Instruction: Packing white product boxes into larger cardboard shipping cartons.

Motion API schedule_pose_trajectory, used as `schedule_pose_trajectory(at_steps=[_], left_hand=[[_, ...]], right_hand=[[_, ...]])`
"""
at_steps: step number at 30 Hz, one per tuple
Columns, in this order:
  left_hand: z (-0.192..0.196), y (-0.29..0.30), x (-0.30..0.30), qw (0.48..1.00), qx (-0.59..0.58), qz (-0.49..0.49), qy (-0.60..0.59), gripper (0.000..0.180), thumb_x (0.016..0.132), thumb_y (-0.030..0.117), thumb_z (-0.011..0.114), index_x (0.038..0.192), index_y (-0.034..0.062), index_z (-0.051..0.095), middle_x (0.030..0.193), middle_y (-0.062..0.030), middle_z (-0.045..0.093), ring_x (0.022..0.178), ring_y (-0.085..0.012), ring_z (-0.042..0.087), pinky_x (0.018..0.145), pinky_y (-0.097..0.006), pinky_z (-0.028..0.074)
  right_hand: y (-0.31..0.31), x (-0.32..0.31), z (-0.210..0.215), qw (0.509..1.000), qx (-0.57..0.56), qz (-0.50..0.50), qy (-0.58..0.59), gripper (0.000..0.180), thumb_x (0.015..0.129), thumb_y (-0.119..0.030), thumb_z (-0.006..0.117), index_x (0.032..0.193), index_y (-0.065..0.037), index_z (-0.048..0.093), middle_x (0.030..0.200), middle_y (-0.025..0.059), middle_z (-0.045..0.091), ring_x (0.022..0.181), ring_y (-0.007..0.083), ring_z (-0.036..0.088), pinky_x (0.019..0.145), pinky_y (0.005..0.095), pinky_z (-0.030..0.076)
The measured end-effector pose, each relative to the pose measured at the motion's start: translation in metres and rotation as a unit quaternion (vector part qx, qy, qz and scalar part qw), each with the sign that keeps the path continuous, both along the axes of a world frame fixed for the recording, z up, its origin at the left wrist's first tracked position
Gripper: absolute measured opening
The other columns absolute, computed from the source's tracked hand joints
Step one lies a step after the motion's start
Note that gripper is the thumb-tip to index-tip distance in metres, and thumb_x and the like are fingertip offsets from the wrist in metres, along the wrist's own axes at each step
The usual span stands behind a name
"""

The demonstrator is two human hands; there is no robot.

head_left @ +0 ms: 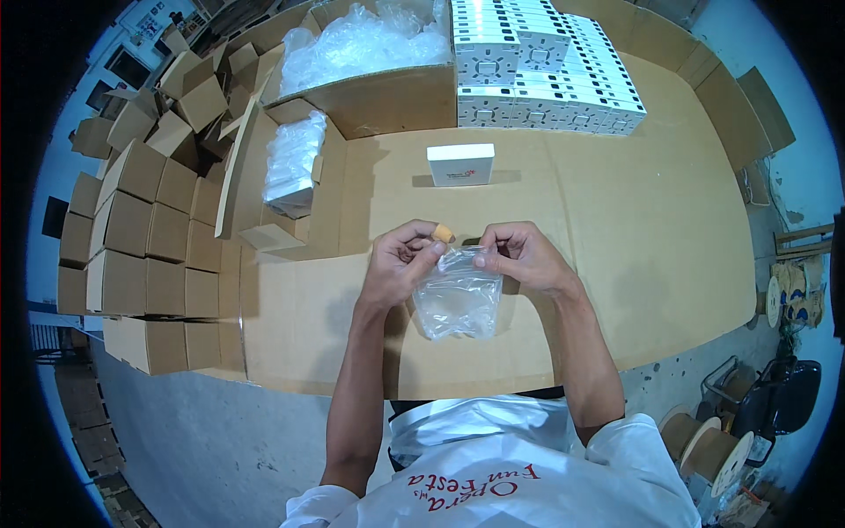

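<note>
Clear plastic makes up the bag [458, 308], held over the cardboard [660, 255] by its top edge: left hand [398, 266] and right hand [526, 258] are nearly closed, thumbs and fingers pinching it. Beyond stands a white box [461, 165].

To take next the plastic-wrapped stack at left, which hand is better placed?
Probably the left hand: nearer the plastic-wrapped stack than the right hand, though both hold the clear plastic bag.

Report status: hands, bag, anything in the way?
Left hand and right hand pinching clear plastic bag near its upper edge. No item visible inside. Nothing seen blocking; white box beyond, apart from both hands.
</note>
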State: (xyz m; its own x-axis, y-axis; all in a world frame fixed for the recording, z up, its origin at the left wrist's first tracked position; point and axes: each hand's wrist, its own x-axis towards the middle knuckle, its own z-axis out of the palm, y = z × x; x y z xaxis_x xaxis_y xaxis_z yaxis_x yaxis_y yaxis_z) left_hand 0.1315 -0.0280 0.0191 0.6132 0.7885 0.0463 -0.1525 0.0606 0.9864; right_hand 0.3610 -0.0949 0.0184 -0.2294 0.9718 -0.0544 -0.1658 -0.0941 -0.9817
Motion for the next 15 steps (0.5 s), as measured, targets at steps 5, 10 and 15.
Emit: schedule_pose_trajectory(at_steps=[5,10,15], left_hand=[[0.005,0.007,-0.010,0.997,-0.013,0.000,0.073,0.019,0.095,0.002,0.065,0.114,-0.0016,0.064,0.084,-0.0019,0.069,0.077,-0.0069,0.064,0.071,-0.022,0.053],[0.013,-0.013,0.006,0.993,0.089,0.073,-0.019,0.063,0.088,0.000,0.072,0.142,0.0000,0.041,0.120,-0.0123,0.061,0.111,-0.0191,0.061,0.098,-0.032,0.049],[0.009,-0.040,-0.004,0.998,0.043,0.054,0.007,0.096,0.082,-0.004,0.077,0.155,0.0021,0.016,0.144,-0.0194,0.047,0.128,-0.0274,0.054,0.108,-0.038,0.046]], right_hand=[[0.002,0.002,-0.004,0.999,0.022,0.001,-0.046,0.011,0.091,-0.010,0.074,0.088,-0.001,0.069,0.078,-0.0040,0.063,0.072,0.0026,0.052,0.063,0.0227,0.042],[-0.002,0.001,0.004,1.000,0.014,-0.024,0.004,0.011,0.092,-0.011,0.073,0.091,0.000,0.070,0.080,-0.0025,0.064,0.074,0.0041,0.054,0.065,0.0236,0.043],[-0.003,0.003,0.017,0.997,0.066,-0.029,0.025,0.009,0.089,-0.008,0.074,0.091,0.001,0.071,0.081,0.0015,0.066,0.077,0.0074,0.057,0.068,0.0252,0.044]])
